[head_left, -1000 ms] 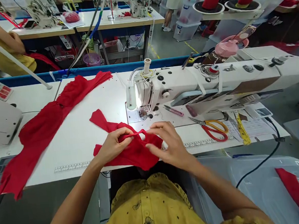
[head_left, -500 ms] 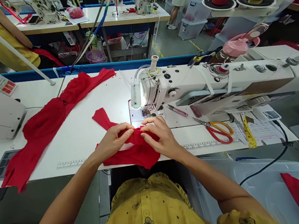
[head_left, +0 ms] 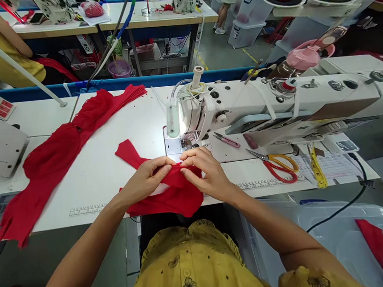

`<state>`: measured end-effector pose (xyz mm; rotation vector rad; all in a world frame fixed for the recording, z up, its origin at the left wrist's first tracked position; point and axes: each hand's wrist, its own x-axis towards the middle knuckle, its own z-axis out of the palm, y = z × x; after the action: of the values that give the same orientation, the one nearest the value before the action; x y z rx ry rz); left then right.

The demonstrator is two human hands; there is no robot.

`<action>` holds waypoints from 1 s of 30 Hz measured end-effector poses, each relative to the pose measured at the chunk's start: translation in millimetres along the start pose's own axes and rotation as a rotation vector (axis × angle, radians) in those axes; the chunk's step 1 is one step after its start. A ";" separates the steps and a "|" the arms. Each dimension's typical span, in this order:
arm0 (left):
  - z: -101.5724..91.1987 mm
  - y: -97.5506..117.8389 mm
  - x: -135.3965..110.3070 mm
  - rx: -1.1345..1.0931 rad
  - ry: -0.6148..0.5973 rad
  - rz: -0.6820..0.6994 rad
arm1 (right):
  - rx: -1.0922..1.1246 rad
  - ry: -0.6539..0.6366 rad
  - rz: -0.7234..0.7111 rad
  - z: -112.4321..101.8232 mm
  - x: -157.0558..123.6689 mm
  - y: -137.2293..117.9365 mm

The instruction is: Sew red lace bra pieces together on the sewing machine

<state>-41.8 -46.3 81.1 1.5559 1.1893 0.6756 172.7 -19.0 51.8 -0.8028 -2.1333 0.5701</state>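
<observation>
a white surface (head_left: 90, 179) spans the head view. the red cloth (head_left: 173, 201) lies at its near edge, just this side of the machine (head_left: 261, 99); its gathered edge runs crosswise between two nearly closed hands. the left hand (head_left: 147, 178) pinches it; the right hand (head_left: 205, 173), nearer the foot (head_left: 186, 144), grips it loosely.

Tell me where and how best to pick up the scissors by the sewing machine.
I'd probably grip the scissors by their red and orange handle loops, reaching from the near right: they lie flat, loops facing that side, with the blades pointing away toward the sewing machine.
</observation>
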 end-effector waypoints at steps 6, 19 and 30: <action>1.2 0.3 2.8 -0.011 0.055 0.027 | -0.102 0.119 -0.014 6.6 -2.4 -2.3; 17.7 -11.8 4.4 0.085 0.250 0.134 | -0.143 0.213 -0.118 12.9 -3.1 2.8; 23.7 -20.0 6.5 0.072 0.289 0.208 | -0.187 0.191 -0.171 11.4 -2.9 6.2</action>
<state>-26.0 -49.5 53.8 1.6980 1.2830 1.0322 167.4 -18.1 39.6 -0.7344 -2.0717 0.1981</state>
